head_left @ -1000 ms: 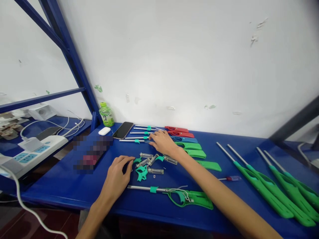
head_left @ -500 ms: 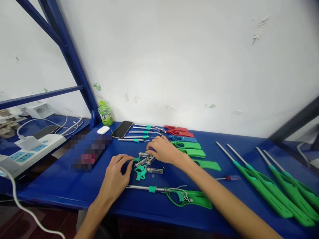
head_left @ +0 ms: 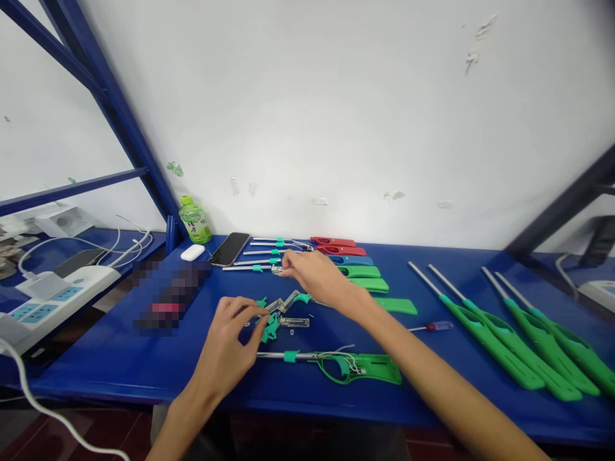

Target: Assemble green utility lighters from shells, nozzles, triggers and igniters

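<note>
My right hand (head_left: 317,278) is closed in a pinch at the back of the parts, with a small clear piece, apparently a lighter fuel tank (head_left: 277,270), at its fingertips. My left hand (head_left: 235,336) has thumb and forefinger brought together at the left edge of a pile of teal triggers (head_left: 270,328); whatever is between the tips is too small to make out. Clear fuel tanks (head_left: 295,323) lie among the triggers. In front, a green lighter half-shell (head_left: 384,370) holds a metal tube (head_left: 273,355), a teal trigger and white wires.
Red half-shells (head_left: 336,250), a blue one (head_left: 353,260) and green ones lie behind, beside several metal tubes. A screwdriver (head_left: 439,326) and several green lighters (head_left: 500,352) lie right. A phone (head_left: 230,248), white case (head_left: 193,252), bottle (head_left: 195,221) and power strip (head_left: 72,294) are left.
My right hand has lifted from the pile and moved back and left with a clear piece. The left hand has shifted slightly right, onto the pile's edge. The camera view has turned a little.
</note>
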Motion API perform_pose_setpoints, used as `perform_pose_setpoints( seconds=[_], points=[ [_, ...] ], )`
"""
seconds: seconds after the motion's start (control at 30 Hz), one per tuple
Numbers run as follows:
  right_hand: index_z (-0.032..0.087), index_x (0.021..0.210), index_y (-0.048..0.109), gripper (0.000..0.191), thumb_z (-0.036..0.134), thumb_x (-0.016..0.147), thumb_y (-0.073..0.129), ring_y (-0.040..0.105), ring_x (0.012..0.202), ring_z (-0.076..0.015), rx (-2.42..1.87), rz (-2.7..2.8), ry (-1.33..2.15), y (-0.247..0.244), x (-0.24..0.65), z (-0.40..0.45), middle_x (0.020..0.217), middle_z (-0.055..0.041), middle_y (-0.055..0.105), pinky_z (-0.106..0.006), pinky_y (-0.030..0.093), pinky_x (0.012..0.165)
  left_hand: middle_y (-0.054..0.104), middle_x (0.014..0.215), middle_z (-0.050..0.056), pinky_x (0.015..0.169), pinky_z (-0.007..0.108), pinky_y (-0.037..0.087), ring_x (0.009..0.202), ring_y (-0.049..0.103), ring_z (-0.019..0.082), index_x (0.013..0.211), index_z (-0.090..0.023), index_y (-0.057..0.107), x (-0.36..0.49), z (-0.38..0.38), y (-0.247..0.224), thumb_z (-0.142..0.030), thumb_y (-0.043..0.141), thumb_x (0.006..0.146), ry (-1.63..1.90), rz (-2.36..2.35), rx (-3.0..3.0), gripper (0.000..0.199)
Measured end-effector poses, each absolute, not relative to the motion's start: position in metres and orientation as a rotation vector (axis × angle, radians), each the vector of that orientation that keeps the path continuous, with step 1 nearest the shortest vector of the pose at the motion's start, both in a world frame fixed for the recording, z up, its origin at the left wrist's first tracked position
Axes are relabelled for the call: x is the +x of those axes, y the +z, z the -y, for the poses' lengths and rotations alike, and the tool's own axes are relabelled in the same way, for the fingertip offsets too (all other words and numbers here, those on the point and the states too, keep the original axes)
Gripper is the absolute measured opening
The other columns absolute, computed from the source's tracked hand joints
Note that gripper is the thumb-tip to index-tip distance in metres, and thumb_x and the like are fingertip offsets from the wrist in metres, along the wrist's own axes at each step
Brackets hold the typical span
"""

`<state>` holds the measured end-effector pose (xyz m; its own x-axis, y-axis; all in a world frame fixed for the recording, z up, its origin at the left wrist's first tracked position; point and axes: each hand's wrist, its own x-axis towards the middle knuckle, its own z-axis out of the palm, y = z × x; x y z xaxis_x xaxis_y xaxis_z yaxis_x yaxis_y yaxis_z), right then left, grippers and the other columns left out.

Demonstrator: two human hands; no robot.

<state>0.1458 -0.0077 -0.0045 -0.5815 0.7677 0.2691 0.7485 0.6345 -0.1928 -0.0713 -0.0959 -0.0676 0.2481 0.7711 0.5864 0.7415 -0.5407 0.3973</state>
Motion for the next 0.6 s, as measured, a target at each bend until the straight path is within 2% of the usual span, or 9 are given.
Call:
perform_pose_setpoints(
  seconds=[0.1,0.2,0.33,0.6],
  points=[
    [0.020,0.122,0.066,0.021,0.031,0.111,0.052,0.073,0.096,-0.0196,-1.227,2.415,0.126,0.001,0.182,0.036,0.110,-0.0059,0.080,-0.032,0.051,0.079,0.071,0.098,0.006,0.084,0.039,0.050,0.093,0.057,0.025,0.097,-0.023,0.078,-0.055,0.098,-0.062,-0.023,0.062,0.102,0.864,-1.378,2.556,0.017],
    [0.026,0.118,0.071,0.022,0.036,0.110,0.053,0.073,0.106,-0.0213,-1.266,2.237,0.194,-0.008,0.216,0.077,0.118,-0.0031,0.079,-0.035,0.054,0.089,0.072,0.098,0.006,0.083,0.040,0.049,0.091,0.057,0.026,0.098,-0.023,0.080,-0.047,0.095,-0.064,-0.020,0.063,0.100,0.628,-1.366,2.611,0.017],
    [0.031,0.115,0.075,0.020,0.040,0.106,0.060,0.074,0.108,-0.0240,-1.340,1.981,0.318,-0.034,0.249,0.129,0.115,-0.0007,0.080,-0.038,0.056,0.094,0.072,0.099,0.005,0.084,0.040,0.049,0.091,0.058,0.025,0.100,-0.023,0.081,-0.045,0.087,-0.069,-0.018,0.061,0.102,0.498,-1.326,2.642,0.021],
    [0.030,0.111,0.076,0.017,0.038,0.105,0.063,0.075,0.103,-0.0202,-1.402,1.652,0.347,-0.067,0.262,0.162,0.110,0.0002,0.081,-0.029,0.056,0.090,0.069,0.102,0.009,0.090,0.045,0.050,0.096,0.060,0.028,0.099,-0.019,0.076,-0.034,0.080,-0.067,-0.021,0.044,0.108,0.399,-1.308,2.714,0.033]
  ],
)
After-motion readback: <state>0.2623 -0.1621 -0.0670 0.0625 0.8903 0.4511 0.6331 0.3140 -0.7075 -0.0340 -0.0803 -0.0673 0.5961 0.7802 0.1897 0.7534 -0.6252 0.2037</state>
